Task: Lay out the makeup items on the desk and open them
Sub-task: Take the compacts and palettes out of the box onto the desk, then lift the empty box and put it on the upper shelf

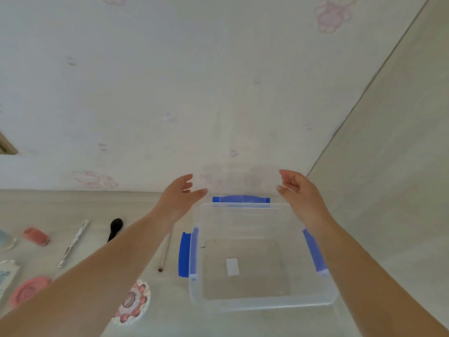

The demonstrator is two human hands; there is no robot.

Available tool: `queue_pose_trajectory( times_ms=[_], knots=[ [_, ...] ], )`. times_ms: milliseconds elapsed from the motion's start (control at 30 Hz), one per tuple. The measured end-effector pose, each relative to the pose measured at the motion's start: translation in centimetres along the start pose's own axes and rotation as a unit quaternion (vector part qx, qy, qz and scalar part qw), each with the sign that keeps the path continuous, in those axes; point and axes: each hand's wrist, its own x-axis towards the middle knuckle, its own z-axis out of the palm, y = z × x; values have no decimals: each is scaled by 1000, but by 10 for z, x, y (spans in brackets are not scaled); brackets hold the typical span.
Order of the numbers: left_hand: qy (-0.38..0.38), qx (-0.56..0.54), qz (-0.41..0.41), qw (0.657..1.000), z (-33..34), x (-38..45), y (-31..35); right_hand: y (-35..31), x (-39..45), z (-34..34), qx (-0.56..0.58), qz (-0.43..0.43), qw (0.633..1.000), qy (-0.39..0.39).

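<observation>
Box: clear container (262,302) with blue latches, near the desk (80,205) right edge
Hands: left hand (181,198) and right hand (297,190) raised above its far rim, fingers relaxed
Left side: brush (115,228), pencils, pink compacts

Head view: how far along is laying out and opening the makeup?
Done: clear box looks emptied; comb, pencil, dark brush and round compacts lie on the desk. In hand: nothing; left hand and right hand hover open. Left: compacts look closed.
</observation>
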Motion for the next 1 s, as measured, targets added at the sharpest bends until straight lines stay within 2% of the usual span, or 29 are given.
queue_pose_trajectory(
  times_ms=[167, 333, 467, 600, 800, 1000],
  knots=[
    [4, -8, -53, 999, 15, 25, -1, 39, 38, -31, -28, 60, 998, 2],
    [-25, -23, -107, 994, 25, 42, -2, 58, 62, -33, -39, 114, 992, -36],
    [-37, -12, -122, 992, 32, 53, -4, 64, 75, -30, -25, 165, 983, -83],
    [-39, -17, -129, 991, 34, 56, -4, 70, 79, -27, -5, 168, 980, -102],
    [-11, -4, -76, 997, 33, 49, 4, 60, 74, -31, 8, 134, 990, -40],
    [27, 29, 56, 998, 33, 15, 15, 37, 44, -48, 25, 54, 998, 5]
  ],
)
